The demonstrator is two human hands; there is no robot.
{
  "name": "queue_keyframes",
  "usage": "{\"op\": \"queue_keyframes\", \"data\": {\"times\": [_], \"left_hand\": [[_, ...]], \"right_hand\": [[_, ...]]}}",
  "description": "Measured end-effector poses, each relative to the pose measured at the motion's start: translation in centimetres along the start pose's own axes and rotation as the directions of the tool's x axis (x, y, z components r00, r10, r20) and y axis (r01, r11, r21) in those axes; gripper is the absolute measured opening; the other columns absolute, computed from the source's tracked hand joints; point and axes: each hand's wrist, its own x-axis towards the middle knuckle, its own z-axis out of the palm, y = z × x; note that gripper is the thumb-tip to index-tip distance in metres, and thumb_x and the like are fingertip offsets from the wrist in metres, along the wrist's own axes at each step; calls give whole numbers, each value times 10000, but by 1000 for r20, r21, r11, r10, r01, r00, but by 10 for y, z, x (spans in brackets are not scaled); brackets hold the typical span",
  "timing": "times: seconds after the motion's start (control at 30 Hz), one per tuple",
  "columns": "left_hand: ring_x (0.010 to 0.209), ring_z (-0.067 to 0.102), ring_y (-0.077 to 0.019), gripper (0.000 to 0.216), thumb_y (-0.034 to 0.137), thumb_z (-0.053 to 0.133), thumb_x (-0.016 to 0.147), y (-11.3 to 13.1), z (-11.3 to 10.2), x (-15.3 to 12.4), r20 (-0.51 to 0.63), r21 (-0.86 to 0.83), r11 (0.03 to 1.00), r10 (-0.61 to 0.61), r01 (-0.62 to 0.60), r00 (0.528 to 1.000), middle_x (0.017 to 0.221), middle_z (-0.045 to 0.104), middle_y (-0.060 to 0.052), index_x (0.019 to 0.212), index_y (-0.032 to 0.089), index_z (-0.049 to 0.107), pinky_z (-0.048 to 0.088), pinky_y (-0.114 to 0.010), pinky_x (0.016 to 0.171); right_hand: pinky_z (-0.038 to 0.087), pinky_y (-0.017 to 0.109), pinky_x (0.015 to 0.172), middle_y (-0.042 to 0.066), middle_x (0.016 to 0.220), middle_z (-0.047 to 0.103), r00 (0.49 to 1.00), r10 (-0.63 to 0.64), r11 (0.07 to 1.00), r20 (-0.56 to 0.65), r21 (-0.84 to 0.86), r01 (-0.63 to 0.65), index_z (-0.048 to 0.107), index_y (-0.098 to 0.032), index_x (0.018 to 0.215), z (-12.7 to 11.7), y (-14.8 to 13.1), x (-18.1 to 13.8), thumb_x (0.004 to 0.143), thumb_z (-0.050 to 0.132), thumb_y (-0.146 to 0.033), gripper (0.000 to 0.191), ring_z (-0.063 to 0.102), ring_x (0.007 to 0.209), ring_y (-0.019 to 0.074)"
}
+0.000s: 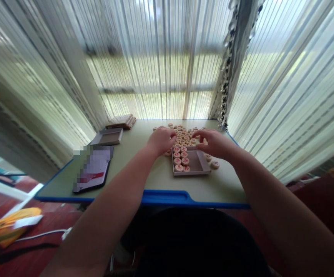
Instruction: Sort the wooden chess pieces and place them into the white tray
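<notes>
Round wooden Chinese chess pieces (184, 134) lie in a loose heap beyond a shallow open box (197, 173). Inside the box, two columns of pieces with red characters (177, 155) fill the left side; bare bottom shows at the right. My left hand (162, 139) is by the box's far left corner, its fingers curled together at the heap's edge; whatever they hold is hidden. Over the right part of the heap is my right hand (208, 141), thumb and forefinger apart, with no piece visible between them. A few loose pieces (215, 164) lie right of the box.
A phone or tablet (94, 169), partly pixelated, lies on the left of the blue-edged table (132, 173). Behind it are an empty box part (108, 136) and a stacked, folded board-like object (122, 121). Sheer string curtains (155, 77) hang close around the table.
</notes>
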Motion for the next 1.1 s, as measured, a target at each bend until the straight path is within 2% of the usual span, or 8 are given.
{"op": "queue_keyframes", "data": {"times": [0.07, 0.17, 0.3, 0.43, 0.53, 0.8, 0.93, 1.1], "left_hand": [[892, 589, -193, 291, 255, 469, 792, -2, 1, 0, -84, -58, 992, -113, 108, 990, 920, 674, -64, 1040, 174, 597, 436, -327, 838], [917, 599, -179, 411, 243, 445, 816, -8, 1, 2, -247, -203, 945, -303, 257, 920, 1017, 656, -85, 1217, 149, 446, 453, -303, 813], [935, 604, -166, 321, 228, 426, 823, -20, 3, 4, -278, -272, 898, -416, 345, 866, 1013, 660, -86, 1123, 149, 505, 448, -283, 827], [892, 617, -187, 235, 235, 451, 804, -24, 9, 4, -221, -207, 893, -440, 399, 870, 960, 674, -93, 961, 152, 606, 456, -288, 801], [875, 619, -190, 249, 233, 451, 800, -23, 11, 4, -211, -195, 894, -441, 404, 872, 936, 680, -91, 960, 155, 624, 460, -288, 792], [860, 615, -187, 245, 187, 451, 749, -20, 16, 3, -60, -171, 933, -331, 317, 942, 889, 693, -46, 841, 191, 678, 460, -279, 803], [903, 608, -193, 268, 160, 443, 739, -13, 24, 2, -87, -160, 932, -341, 324, 936, 927, 688, -50, 864, 191, 678, 450, -286, 836], [921, 605, -205, 266, 255, 426, 808, -7, 29, 4, -76, -146, 924, -366, 353, 928, 928, 684, -77, 894, 187, 668, 440, -302, 843]], "right_hand": [[396, 299, 751, 22, 792, 626, 996, 60, 998, -62, -18, -61, 609, -232, 1073, 4, 6, 1, 740, 531, -239, 342, 540, 777, 179], [389, 312, 803, 50, 861, 639, 985, 129, 989, -116, -56, -136, 616, -232, 1093, 13, 16, 4, 772, 499, -243, 342, 542, 850, 201], [346, 355, 920, 83, 1047, 625, 982, 133, 989, -133, -49, -141, 630, -210, 1090, 29, 21, 10, 827, 452, -321, 337, 521, 994, 227], [275, 388, 1009, 72, 1246, 548, 998, 30, 999, 50, 33, -32, 535, -208, 1225, 40, 16, 21, 809, 470, -493, 508, 411, 1194, 251], [260, 390, 1018, 60, 1234, 564, 986, 2, 999, 165, 39, -9, 587, -219, 1168, 40, 15, 26, 813, 421, -561, 520, 407, 1208, 257], [275, 372, 1009, 57, 1205, 586, 995, -17, 999, 102, 50, 12, 623, -219, 1122, 40, 28, 24, 844, 416, -481, 435, 454, 1179, 219], [243, 388, 1036, 45, 1241, 565, 986, -6, 999, 166, 52, -3, 617, -228, 1135, 41, 29, 26, 886, 352, -383, 395, 412, 1224, 215], [252, 388, 1036, 74, 1282, 527, 992, 39, 999, 118, -31, -35, 576, -194, 1189, 43, 33, 24, 878, 361, -275, 387, 397, 1236, 215]]}}
